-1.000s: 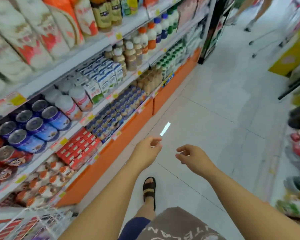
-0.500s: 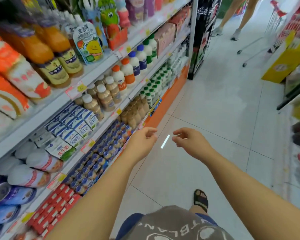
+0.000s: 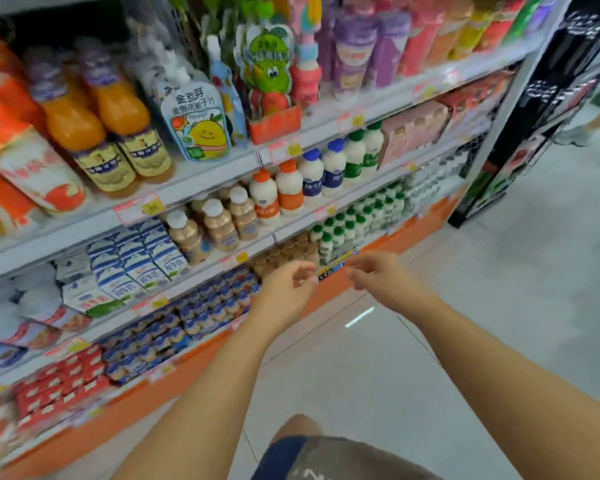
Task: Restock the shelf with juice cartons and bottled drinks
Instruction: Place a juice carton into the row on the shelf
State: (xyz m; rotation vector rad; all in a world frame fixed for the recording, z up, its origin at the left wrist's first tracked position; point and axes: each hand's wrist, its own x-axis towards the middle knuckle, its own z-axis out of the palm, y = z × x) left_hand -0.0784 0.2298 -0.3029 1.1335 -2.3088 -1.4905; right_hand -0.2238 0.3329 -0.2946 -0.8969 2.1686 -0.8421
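Nearest the camera, a grey shirt hem and dark shorts (image 3: 326, 455) were seen at the bottom edge, with both bare forearms stretched forward over the pale tiled floor (image 3: 465, 306). The left hand (image 3: 284, 289) was held in front of the lower shelf (image 3: 201, 188) tiers, its fingers loosely curled and nothing gripped in them. The right hand (image 3: 378, 275) was held just beside it, apart from it, likewise loosely curled and empty; both were blurred, so finer finger detail could not be told. A blue price label (image 3: 336, 266) on a shelf edge was visible between the two hands.

Beyond the hands, small blue-capped bottles (image 3: 187, 320) were packed low down, with red packs (image 3: 59, 382) to their left. One tier up, blue-and-white cartons (image 3: 136, 261) were stood beside tan bottles (image 3: 219, 223) with white caps, followed by white bottles (image 3: 312, 174) with orange, blue and green caps. On the tier above those, orange juice bottles (image 3: 94, 112) and a fruit-drink pouch (image 3: 196, 126) were ranged. Farthest off, a black rack (image 3: 551, 116) was placed at the end of the shelving.
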